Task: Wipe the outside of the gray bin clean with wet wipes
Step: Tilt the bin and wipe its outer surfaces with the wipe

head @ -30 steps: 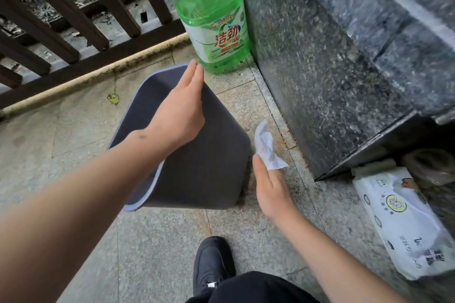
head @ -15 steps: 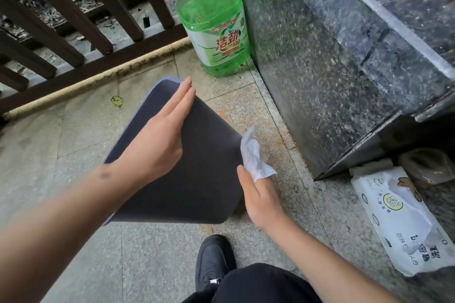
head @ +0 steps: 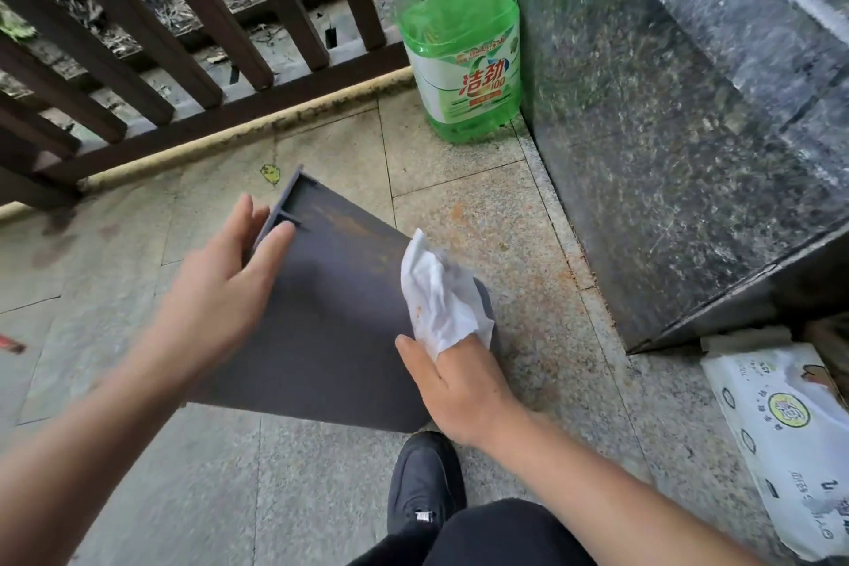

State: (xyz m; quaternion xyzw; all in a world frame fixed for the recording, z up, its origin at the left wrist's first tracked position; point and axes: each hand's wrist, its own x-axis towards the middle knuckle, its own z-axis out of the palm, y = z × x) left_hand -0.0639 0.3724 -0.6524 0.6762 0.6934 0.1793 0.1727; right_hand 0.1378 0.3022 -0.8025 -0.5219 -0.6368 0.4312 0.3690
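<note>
On the tiled floor (head: 321, 496), just ahead of my black shoe (head: 425, 480), the gray bin (head: 331, 326) lies tipped over with one broad side facing up at me. My left hand (head: 220, 285) steadies it, its grip spread, fingertips at the ribbed rim. My right hand (head: 459, 386) has its grip pinching a crumpled wet wipe (head: 436, 294), pressed against the bin's right edge. I judge the job partly done: the wipe carries orange-brown stains, yet rusty streaks remain across the upper part of this face near the rim. Other sides I cannot see. A pack of wipes (head: 781, 441) lies to my right, near the stone block.
</note>
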